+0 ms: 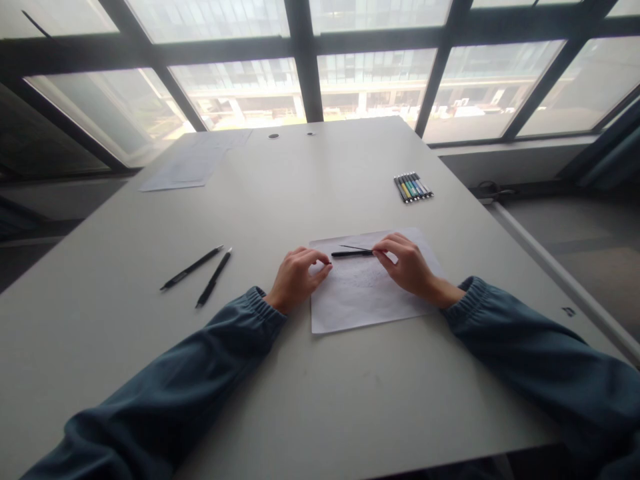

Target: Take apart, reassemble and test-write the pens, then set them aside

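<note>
A white sheet of paper (367, 303) with a faint pencil drawing lies on the table in front of me. My right hand (407, 265) rests on it, fingers pinched on the end of a black pen (350, 253) that points left. A thin dark line, perhaps its cap or a second slim part, angles above it. My left hand (297, 277) sits at the sheet's left edge with fingers curled, fingertips close to the pen's free end; whether they touch it is unclear.
Two black pens (200, 272) lie on the white table (280, 187) to my left. A row of several coloured markers (413, 187) sits at the far right. Loose sheets (193, 163) lie at the far left corner. Large windows stand behind the table.
</note>
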`<state>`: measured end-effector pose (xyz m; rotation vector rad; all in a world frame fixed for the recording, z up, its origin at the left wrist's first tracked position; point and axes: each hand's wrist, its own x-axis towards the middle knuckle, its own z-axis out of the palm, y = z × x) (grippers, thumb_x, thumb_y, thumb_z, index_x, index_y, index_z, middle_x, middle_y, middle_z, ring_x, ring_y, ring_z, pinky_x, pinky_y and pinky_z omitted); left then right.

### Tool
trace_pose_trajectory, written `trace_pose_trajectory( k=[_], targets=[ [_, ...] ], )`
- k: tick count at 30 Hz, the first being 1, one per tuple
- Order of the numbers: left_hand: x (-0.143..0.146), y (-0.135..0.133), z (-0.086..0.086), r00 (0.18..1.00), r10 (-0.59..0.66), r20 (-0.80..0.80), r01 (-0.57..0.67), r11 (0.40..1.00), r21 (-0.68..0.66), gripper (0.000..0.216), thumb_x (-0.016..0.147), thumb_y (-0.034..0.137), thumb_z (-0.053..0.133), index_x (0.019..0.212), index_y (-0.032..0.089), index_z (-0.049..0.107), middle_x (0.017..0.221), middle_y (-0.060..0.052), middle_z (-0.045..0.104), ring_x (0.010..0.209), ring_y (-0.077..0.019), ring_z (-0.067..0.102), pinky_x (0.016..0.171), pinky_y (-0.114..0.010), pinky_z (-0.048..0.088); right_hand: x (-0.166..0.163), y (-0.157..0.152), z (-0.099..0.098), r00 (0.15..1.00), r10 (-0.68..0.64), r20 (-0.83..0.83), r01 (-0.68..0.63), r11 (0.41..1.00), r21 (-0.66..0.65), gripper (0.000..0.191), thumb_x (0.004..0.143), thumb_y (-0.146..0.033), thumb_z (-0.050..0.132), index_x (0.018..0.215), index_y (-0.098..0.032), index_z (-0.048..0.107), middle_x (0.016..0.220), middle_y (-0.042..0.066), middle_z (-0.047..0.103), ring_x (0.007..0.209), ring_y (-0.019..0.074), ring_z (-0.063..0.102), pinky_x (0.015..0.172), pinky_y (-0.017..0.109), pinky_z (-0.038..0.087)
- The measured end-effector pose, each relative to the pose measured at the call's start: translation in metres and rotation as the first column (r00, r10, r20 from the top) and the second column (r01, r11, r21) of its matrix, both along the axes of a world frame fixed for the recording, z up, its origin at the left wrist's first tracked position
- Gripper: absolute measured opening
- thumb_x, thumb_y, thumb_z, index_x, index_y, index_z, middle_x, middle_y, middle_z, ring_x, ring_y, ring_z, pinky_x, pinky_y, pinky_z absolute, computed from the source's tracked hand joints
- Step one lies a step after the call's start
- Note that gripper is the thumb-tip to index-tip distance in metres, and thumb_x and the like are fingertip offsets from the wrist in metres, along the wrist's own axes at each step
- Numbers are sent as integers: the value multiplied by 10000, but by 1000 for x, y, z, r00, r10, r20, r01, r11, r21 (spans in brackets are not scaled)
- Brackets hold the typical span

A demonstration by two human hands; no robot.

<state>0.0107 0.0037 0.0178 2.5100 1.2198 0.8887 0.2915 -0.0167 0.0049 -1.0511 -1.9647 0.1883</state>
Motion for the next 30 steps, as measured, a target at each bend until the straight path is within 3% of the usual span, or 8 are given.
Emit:
trace_pose_trajectory(
  k=[9,16,30],
  targets=[
    [1,2,-2,983,-55,173,37,993,110,82,861,276,750,914,218,725,857,-20,744,804,-177,653,838,-346,534,-1,1,-2,989,140,49,-140,990,-3,118,970,-188,580,918,-225,679,893,62,688,864,216,618,796,370,516],
    [3,1,0,979,-106,175,81,986,143,100,867,310,754,902,220,730,867,-22,767,832,-183,663,848,-356,526,1,1,-3,981,173,91,-173,985,0,124,977,-187,571,928,-220,681,904,69,685,865,215,610,786,368,515],
    [3,-1,1,981,-152,117,146,987,59,151,908,376,695,918,236,750,908,-48,776,876,-198,682,885,-384,522,-2,0,0,969,215,124,-213,977,-32,165,993,-236,547,928,-234,698,894,68,696,864,216,610,785,370,518]
  ],
)
